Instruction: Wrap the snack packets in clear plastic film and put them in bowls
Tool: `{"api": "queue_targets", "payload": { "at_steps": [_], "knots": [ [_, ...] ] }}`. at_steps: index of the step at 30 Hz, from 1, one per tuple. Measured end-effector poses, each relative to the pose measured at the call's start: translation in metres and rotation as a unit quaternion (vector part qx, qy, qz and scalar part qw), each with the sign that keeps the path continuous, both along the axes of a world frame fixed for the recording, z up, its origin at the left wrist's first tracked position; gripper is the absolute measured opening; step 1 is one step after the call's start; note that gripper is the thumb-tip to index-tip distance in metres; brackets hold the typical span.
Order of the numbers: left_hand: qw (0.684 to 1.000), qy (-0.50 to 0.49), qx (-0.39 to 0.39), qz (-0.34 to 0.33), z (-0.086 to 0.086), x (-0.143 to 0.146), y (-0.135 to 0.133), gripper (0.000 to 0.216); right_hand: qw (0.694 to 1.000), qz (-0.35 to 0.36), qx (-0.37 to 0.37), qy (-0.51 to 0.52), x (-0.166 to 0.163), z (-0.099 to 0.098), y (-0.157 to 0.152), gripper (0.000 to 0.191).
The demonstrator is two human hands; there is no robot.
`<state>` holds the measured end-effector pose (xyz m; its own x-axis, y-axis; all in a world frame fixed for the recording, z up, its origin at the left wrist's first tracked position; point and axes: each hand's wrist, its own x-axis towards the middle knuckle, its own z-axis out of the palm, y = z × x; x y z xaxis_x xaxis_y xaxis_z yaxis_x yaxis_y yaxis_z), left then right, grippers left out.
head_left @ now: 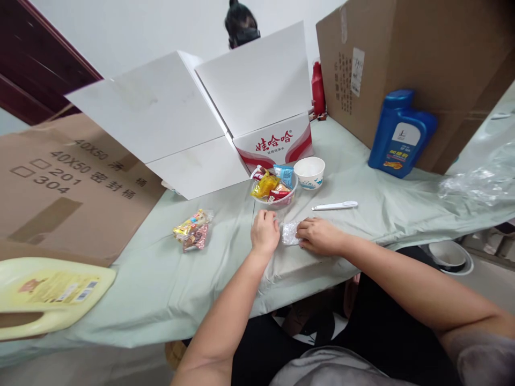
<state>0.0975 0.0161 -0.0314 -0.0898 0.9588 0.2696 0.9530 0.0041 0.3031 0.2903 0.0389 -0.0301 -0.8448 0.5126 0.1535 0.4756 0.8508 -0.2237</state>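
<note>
A small clear bundle of bubble wrap (289,234) lies on the table between my hands. My right hand (321,236) is closed over its right end, fingers curled down onto it. Just left of the bundle rests my left hand (265,231), its fingers curled in; what they hold, if anything, is hidden. Beyond my hands stands a clear plastic bowl (277,201) of wrapped snacks, with a white paper cup (309,172) beside it. A white utility knife (335,206) lies past my right hand. Several snack packets (193,230) lie farther left.
An open white carton (273,142) stands at the back. Brown cardboard boxes flank the table, one left (76,182) and one right (358,64). A blue bottle (398,136), a yellow jug (52,292) and clear plastic film (478,179) are nearby. A person's head shows behind the carton.
</note>
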Motion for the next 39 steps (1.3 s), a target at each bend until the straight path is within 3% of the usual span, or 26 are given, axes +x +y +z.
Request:
{"api": "queue_targets", "payload": {
  "at_steps": [3, 6, 10, 13, 17, 21, 24, 26, 28, 33, 35, 39],
  "knots": [
    [0.990, 0.011, 0.022, -0.142, -0.004, -0.005, -0.010, 0.020, 1.000, -0.001, -0.012, 0.013, -0.001, 0.001, -0.001, 0.017],
    [0.951, 0.003, 0.032, -0.307, -0.015, -0.009, -0.019, 0.024, 0.999, 0.010, -0.027, 0.018, 0.001, 0.004, 0.000, 0.018],
    [0.933, -0.003, 0.050, -0.356, -0.026, -0.019, -0.025, 0.026, 0.997, -0.060, -0.050, 0.016, 0.008, 0.014, 0.002, 0.024],
    [0.926, 0.031, 0.062, -0.370, -0.021, -0.024, -0.025, 0.019, 0.988, -0.146, -0.043, 0.028, 0.015, 0.020, 0.005, 0.030],
    [0.919, 0.066, 0.138, -0.363, 0.014, -0.017, -0.005, 0.014, 0.986, -0.160, -0.040, 0.003, 0.020, 0.019, 0.009, 0.027],
    [0.927, 0.058, 0.265, -0.258, 0.071, 0.010, 0.052, 0.017, 0.988, -0.148, -0.037, -0.012, 0.017, 0.015, 0.013, 0.025],
    [0.960, 0.061, 0.215, -0.166, 0.100, 0.044, 0.107, 0.022, 0.992, -0.126, -0.026, -0.018, 0.015, 0.012, 0.017, 0.022],
    [0.980, 0.121, 0.095, -0.128, 0.101, 0.067, 0.139, 0.030, 0.994, -0.106, -0.020, -0.022, 0.014, 0.009, 0.020, 0.021],
    [0.981, 0.143, 0.036, -0.130, 0.090, 0.085, 0.161, 0.030, 0.995, -0.092, -0.021, -0.019, 0.014, 0.007, 0.023, 0.020],
    [0.973, 0.171, -0.067, -0.140, 0.054, 0.102, 0.177, 0.037, 0.998, -0.058, -0.025, 0.005, 0.017, 0.004, 0.028, 0.019],
    [0.973, 0.175, -0.040, -0.144, 0.053, 0.100, 0.169, 0.047, 0.998, -0.048, -0.030, 0.009, 0.021, 0.003, 0.030, 0.019],
    [0.962, 0.165, 0.147, -0.162, 0.063, 0.075, 0.131, 0.039, 0.995, -0.092, -0.037, 0.032, 0.035, 0.006, 0.036, 0.024]
  ]
}}
